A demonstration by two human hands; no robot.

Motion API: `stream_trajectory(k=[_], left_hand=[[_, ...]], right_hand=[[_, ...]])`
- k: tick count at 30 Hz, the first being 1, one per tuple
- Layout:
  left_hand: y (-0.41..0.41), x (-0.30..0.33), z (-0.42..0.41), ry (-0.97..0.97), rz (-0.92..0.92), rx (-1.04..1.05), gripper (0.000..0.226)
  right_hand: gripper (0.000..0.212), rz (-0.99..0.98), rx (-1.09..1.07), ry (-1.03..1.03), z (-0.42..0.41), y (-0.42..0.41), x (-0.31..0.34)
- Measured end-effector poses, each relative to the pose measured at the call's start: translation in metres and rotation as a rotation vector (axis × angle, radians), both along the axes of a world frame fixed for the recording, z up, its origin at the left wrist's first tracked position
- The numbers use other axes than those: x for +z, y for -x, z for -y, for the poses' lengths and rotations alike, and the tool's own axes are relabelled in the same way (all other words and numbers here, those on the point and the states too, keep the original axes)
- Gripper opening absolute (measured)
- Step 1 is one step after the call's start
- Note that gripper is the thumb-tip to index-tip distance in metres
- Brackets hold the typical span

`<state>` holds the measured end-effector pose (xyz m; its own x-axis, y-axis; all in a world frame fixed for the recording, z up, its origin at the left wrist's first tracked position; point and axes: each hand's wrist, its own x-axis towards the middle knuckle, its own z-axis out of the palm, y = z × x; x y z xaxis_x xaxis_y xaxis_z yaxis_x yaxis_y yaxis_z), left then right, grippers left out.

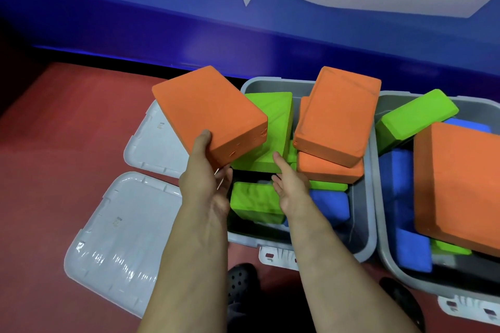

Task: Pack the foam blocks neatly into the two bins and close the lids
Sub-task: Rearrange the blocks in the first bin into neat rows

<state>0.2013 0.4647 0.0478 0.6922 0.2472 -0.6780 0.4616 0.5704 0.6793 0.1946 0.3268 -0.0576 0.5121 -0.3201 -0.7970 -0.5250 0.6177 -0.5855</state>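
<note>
My left hand (205,178) grips an orange foam block (208,113) by its near corner and holds it tilted above the left edge of the left grey bin (362,238). My right hand (290,186) reaches into that bin with fingers extended, touching a green block (270,127). Inside lie more green blocks (254,203), a blue block (330,205) and two stacked orange blocks (338,116). The right grey bin (387,257) holds a large orange block (460,184), a green block (414,121) and blue blocks (405,249), all jumbled.
Two grey lids lie on the red floor left of the bins, one near (119,238) and one farther (154,140). A blue and white wall (243,21) runs behind the bins. Dark shoes (240,278) stand at the bottom.
</note>
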Motion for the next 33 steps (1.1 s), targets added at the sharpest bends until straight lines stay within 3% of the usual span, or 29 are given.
stream_trajectory(k=[5,13,19,25,33], left_hand=[[0.002,0.017,-0.001,-0.041,0.016,0.089,0.031],[0.007,0.043,-0.006,-0.152,0.055,0.28,0.038],[0.01,0.044,-0.005,-0.223,0.057,0.258,0.035],[0.01,0.046,0.004,-0.354,0.086,0.184,0.061],[0.015,0.046,0.007,-0.389,0.078,0.099,0.056]], right_hand=[[0.04,0.078,0.038,0.179,-0.006,0.0,0.032],[0.046,0.245,-0.011,0.12,0.027,0.0,0.105],[0.056,0.273,-0.13,0.136,0.081,0.009,0.116],[0.055,0.243,-0.224,0.145,0.102,0.016,0.104],[0.046,0.246,-0.273,0.131,0.135,0.007,0.103]])
